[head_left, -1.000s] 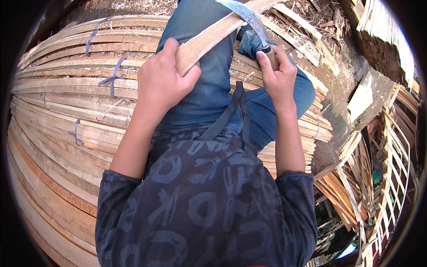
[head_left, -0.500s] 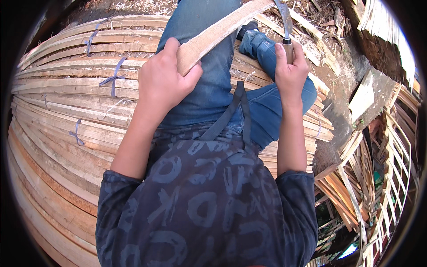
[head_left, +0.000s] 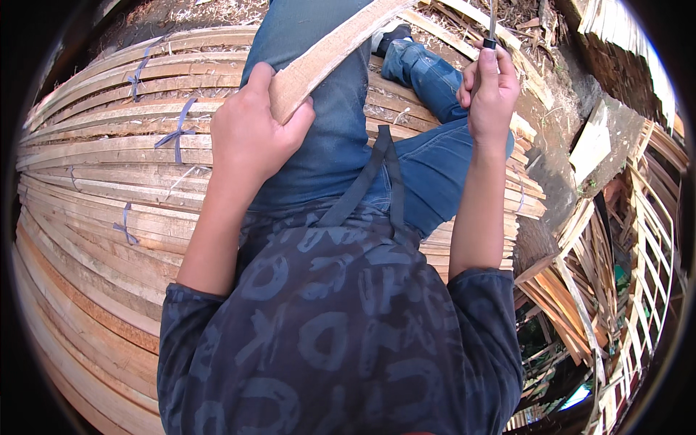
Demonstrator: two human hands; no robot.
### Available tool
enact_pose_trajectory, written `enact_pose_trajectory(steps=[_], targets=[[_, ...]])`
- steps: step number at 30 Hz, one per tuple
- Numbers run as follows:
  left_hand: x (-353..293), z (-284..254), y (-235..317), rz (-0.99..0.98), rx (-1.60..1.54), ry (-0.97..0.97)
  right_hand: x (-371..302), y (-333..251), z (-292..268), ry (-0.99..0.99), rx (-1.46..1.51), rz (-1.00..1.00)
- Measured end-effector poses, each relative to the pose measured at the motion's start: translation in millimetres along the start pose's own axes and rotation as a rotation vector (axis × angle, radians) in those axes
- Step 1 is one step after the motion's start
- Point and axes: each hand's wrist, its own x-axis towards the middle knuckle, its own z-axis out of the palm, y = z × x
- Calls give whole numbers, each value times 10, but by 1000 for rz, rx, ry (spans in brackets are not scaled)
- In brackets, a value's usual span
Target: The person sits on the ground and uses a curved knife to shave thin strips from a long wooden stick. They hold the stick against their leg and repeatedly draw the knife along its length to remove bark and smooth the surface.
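My left hand is closed around the near end of a pale, flat wooden slat. The slat slants up and to the right over my left thigh, and its far end runs out of the picture at the top. My right hand grips the handle of a curved knife above my bent right leg. The blade stands upright, nearly edge-on, apart from the slat, with its tip beyond the top edge.
Stacked wooden slats lie under and left of me, some bundled with purple ties. Wood shavings cover the ground ahead. At right are a stone block, split strips and a slatted lattice.
My right hand has moved slightly right and turned the knife, so its blade no longer crosses near the slat's far end. My left hand keeps hold of the slat.
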Motion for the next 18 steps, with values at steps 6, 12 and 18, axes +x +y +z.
enact_pose_trajectory(steps=[6, 12, 18], targets=[[18, 8, -14, 23, -27, -5, -216, 88, 100, -271, -273, -4], [43, -15, 19, 39, -20, -3, 125, 56, -247, -60, -217, 39], [31, -7, 22, 23, -16, -7, 10, 240, 15, 160, -311, -252]])
